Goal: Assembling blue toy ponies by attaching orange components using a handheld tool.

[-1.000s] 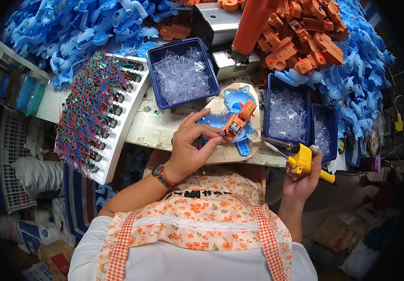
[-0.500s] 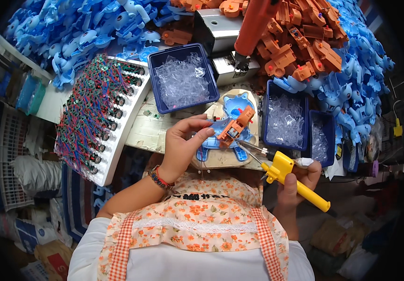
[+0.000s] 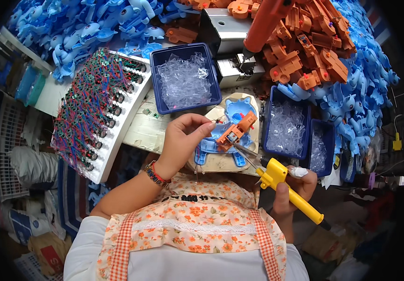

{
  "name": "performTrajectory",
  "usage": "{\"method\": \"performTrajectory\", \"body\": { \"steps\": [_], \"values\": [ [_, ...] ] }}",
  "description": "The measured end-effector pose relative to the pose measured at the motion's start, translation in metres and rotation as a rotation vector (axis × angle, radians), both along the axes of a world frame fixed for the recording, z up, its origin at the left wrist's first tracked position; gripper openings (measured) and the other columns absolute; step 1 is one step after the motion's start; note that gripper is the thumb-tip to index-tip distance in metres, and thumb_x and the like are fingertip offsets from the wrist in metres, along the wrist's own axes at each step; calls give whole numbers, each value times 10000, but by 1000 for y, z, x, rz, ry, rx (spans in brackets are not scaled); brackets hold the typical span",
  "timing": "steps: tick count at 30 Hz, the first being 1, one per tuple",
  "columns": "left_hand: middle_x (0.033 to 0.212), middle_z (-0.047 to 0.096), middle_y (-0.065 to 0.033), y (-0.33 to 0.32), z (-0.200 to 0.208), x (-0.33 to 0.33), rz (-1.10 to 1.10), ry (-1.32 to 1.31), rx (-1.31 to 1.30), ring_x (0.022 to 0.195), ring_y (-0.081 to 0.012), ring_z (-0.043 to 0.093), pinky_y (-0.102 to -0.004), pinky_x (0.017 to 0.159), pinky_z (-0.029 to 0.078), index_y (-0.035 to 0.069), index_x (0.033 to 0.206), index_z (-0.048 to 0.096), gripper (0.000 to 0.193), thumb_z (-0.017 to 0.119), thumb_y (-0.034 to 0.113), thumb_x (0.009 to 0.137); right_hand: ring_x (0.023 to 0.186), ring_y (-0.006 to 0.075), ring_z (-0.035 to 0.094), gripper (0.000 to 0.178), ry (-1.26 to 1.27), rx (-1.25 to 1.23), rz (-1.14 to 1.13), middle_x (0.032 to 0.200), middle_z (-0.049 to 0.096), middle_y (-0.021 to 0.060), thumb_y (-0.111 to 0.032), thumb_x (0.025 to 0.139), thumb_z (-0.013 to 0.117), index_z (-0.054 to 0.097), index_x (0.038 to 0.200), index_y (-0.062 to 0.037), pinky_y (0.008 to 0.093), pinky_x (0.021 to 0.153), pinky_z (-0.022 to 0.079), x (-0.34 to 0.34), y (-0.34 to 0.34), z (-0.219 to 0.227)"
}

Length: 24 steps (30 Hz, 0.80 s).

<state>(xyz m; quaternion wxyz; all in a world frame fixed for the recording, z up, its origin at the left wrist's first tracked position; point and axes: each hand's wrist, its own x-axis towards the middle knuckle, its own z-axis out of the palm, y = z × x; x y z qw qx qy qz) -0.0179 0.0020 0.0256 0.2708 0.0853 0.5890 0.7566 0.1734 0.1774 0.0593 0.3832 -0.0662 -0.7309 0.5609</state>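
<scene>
A yellow soldering gun (image 3: 293, 192) is gripped in my right hand (image 3: 300, 187), which has a white wrap on one finger. Its metal tip reaches to the orange plastic housing (image 3: 235, 132), close to a small metal part in its opening. That housing lies tilted across a blue animal-shaped toy shell (image 3: 206, 146) on a pale worn board (image 3: 197, 165). My left hand (image 3: 181, 140) is closed in a pinch at the shell's left side, beside the housing. What its fingertips hold is too small to make out. Thin wires hang below that hand.
A white foam tray (image 3: 124, 114) of wired parts stands left. Blue bins (image 3: 185, 111) (image 3: 268, 124) (image 3: 323, 174) hold clear plastic pieces. Blue shells (image 3: 89, 33) and orange housings (image 3: 286, 65) are heaped behind. An orange-red tool (image 3: 265, 23) hangs above the bench.
My left thumb and forefinger have come together into a pinch. The soldering gun and my right hand have shifted slightly down and left. The whole view has shifted a little.
</scene>
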Motion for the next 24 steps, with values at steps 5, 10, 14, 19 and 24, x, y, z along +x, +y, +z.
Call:
{"method": "performTrajectory", "body": {
  "steps": [5, 10, 14, 19, 24],
  "values": [
    [1042, 645, -88, -2, -2, 1, -43, 295, -104, 908, -114, 612, -250, 810, 474, 17, 876, 698, 120, 769, 65, 791, 832, 138, 555, 465, 15, -3, 24, 1010, 547, 124, -150, 819, 763, 445, 1139, -39, 252, 738, 482, -2, 4, -2],
    [1037, 641, -104, 3, 2, 4, -11, 499, -193, 1008, -141, 593, -290, 852, 448, 34, 791, 700, 95, 769, 59, 731, 760, 123, 541, 466, 24, 73, 40, 974, 556, 115, -129, 805, 766, 456, 1142, -37, 231, 675, 460, -5, 8, 0],
    [1046, 638, -98, 2, 1, 2, -2, 507, -188, 1017, -139, 582, -282, 826, 428, 45, 779, 699, 90, 768, 64, 725, 714, 112, 525, 469, 22, 175, 54, 952, 565, 111, -111, 787, 766, 469, 1143, -40, 215, 638, 434, -9, 12, 0],
    [1058, 639, -93, 0, 0, 1, -48, 514, -210, 979, -114, 580, -248, 744, 402, 54, 775, 701, 90, 771, 71, 722, 683, 106, 519, 456, 0, 185, 29, 943, 575, 113, -117, 779, 771, 485, 1127, -42, 215, 609, 425, -13, 11, 2],
    [1048, 641, -92, 0, -1, 2, -41, 539, -232, 968, -108, 579, -240, 726, 399, 52, 776, 701, 95, 773, 68, 717, 658, 117, 527, 443, -3, 239, 14, 916, 585, 113, -135, 778, 776, 499, 1110, -40, 227, 587, 432, -18, 9, 7]
  ]
}}
